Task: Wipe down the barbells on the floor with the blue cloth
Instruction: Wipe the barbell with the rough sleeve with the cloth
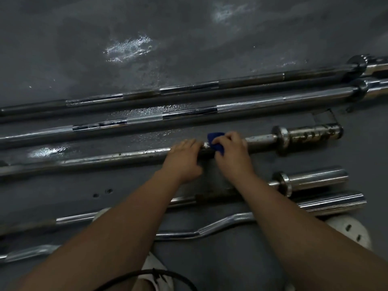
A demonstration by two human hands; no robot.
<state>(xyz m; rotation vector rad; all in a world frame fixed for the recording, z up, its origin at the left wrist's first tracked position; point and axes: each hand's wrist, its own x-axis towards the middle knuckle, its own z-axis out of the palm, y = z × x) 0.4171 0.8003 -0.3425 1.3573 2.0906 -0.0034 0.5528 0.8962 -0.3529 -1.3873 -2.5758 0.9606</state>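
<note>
Several barbells lie side by side on the dark grey floor. On the middle one, a worn and rusty barbell [117,157], both my hands rest close together. My right hand [231,152] grips the blue cloth [216,139] wrapped round the shaft, a short way left of the rusty sleeve [310,135]. My left hand [184,158] lies over the shaft just left of the cloth, fingers curled round the bar. Only small parts of the cloth show between my fingers.
Two long chrome barbells [189,113] lie farther away. Nearer to me are a straight bar with a chrome sleeve [315,179] and a curl bar [210,227]. My white shoes [352,229] stand by the curl bar. Wet patches [128,47] shine on the floor.
</note>
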